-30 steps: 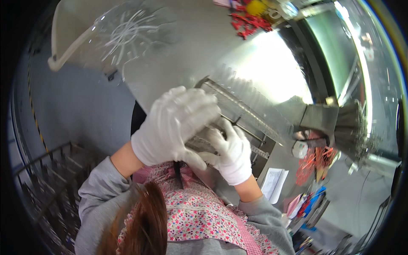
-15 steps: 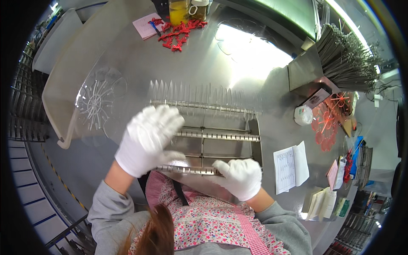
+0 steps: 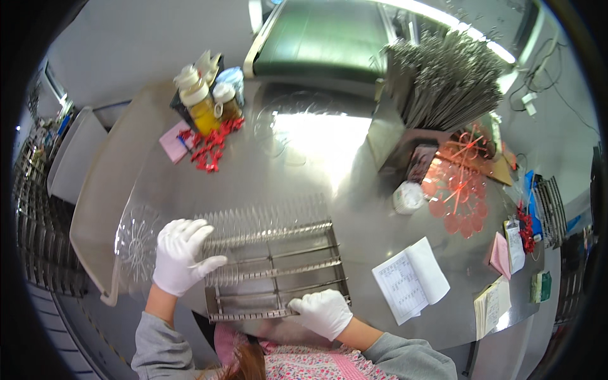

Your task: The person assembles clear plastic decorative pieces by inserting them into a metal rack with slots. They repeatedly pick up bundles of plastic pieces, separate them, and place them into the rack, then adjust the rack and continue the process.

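A metal rack (image 3: 308, 271) with notched crossbars stands near the table's front edge. Along its back bar, a row of thin clear round pieces (image 3: 278, 212) stands upright in the notches. At the rack's left end is my white-gloved left hand (image 3: 180, 256), fingers stretched and thumb apart, beside more faint clear pieces. What touches its palm side is hidden. My right hand (image 3: 323, 313), also gloved, closes on the front bar near the right corner. Left of the rack lies a clear flower-shaped cluster of round pieces on spokes (image 3: 136, 244).
Red clips (image 3: 212, 149), a pink pad (image 3: 174, 142) and a bottle of yellow liquid (image 3: 201, 111) sit at the back left. Metal wires (image 3: 443, 82) fill a bin at the back right. An open booklet (image 3: 408, 285) and red-tinted flower-shaped clusters (image 3: 459, 196) lie to the right.
The head view has tilted upward, bringing the far conveyor into sight. My left hand has shifted outward to the rack's left end. My right hand stays on the front bar.
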`<state>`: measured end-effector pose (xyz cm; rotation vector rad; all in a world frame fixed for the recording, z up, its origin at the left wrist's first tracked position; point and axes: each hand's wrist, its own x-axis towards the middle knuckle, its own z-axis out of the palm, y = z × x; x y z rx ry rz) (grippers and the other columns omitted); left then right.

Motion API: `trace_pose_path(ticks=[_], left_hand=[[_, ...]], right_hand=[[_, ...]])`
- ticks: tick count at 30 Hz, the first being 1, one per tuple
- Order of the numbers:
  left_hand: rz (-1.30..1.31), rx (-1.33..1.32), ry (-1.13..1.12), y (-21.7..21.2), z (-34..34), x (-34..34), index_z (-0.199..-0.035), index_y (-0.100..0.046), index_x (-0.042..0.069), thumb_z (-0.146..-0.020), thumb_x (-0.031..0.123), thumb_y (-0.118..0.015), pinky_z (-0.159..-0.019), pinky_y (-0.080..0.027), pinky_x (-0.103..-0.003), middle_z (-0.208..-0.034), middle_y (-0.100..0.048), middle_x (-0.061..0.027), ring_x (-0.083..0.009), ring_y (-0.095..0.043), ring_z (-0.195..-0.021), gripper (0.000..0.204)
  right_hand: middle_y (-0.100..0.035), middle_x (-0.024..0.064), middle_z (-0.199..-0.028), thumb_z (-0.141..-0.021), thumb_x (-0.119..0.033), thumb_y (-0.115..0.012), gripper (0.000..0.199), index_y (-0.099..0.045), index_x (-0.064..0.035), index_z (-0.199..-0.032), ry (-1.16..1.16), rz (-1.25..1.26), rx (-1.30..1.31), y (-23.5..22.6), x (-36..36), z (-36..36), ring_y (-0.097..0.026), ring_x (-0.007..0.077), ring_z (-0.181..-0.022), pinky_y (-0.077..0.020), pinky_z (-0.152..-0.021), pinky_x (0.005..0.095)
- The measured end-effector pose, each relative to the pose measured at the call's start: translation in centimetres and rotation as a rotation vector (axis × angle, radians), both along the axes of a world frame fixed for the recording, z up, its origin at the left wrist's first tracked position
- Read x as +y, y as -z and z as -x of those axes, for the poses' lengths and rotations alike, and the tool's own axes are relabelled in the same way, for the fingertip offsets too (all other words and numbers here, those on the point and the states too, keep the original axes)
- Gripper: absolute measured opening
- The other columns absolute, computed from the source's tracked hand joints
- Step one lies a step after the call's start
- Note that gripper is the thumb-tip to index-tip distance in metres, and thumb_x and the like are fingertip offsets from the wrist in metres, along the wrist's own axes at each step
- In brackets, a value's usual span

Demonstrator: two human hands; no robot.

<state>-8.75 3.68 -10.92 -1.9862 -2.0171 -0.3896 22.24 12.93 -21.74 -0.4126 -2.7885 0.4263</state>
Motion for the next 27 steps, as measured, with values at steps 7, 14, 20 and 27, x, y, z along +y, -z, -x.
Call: trace_pose_path(ticks=[7, 14, 20, 27], left_hand=[[-0.105, -0.168, -0.139, 0.7, 2.0, -1.4, -0.114, -0.068, 0.007, -0.081, 0.053, -0.076, -0.096, -0.047, -0.050, -0.120, -0.069, -0.0140, -0.0363, -0.064, -0.109, 0.057], [-0.286, -0.307, -0.307, 1.8, 2.8, -6.4, -0.110, -0.069, 0.005, -0.084, 0.043, -0.077, -0.094, -0.048, -0.050, -0.116, -0.070, -0.0167, -0.0378, -0.065, -0.106, 0.047], [-0.321, -0.368, -0.419, 5.0, 2.5, -9.3, -0.108, -0.071, 0.005, -0.080, 0.030, -0.081, -0.094, -0.049, -0.048, -0.116, -0.070, -0.0162, -0.0373, -0.066, -0.105, 0.039], [-0.447, -0.591, -0.429, 5.4, 2.1, -11.4, -0.112, -0.070, 0.003, -0.080, 0.015, -0.081, -0.087, -0.053, -0.043, -0.112, -0.071, -0.0149, -0.0312, -0.068, -0.096, 0.035]], right_hand=[[-0.066, 0.0026, -0.070, -0.087, -0.040, -0.068, 0.018, -0.068, -0.0224, -0.086, -0.118, -0.025, -0.238, -7.2, 7.9, -1.2, -0.069, 0.0227, -0.062, -0.0547, -0.054, 0.0401], [-0.066, 0.0096, -0.074, -0.091, -0.038, -0.070, 0.021, -0.071, -0.0172, -0.089, 0.704, -0.941, 0.215, -24.6, 27.6, -0.2, -0.068, 0.0285, -0.065, -0.0515, -0.058, 0.0442], [-0.074, 0.0105, -0.084, -0.086, -0.049, -0.072, 0.039, -0.075, -0.0097, -0.085, 0.976, -0.966, -0.154, -27.0, 32.0, 4.7, -0.073, 0.0289, -0.079, -0.0551, -0.071, 0.0418], [-0.070, 0.0090, -0.088, -0.086, -0.032, -0.077, 0.023, -0.074, -0.0104, -0.079, 0.785, -0.796, 0.244, -29.5, 27.2, 6.9, -0.069, 0.0293, -0.084, -0.0526, -0.076, 0.0429]])
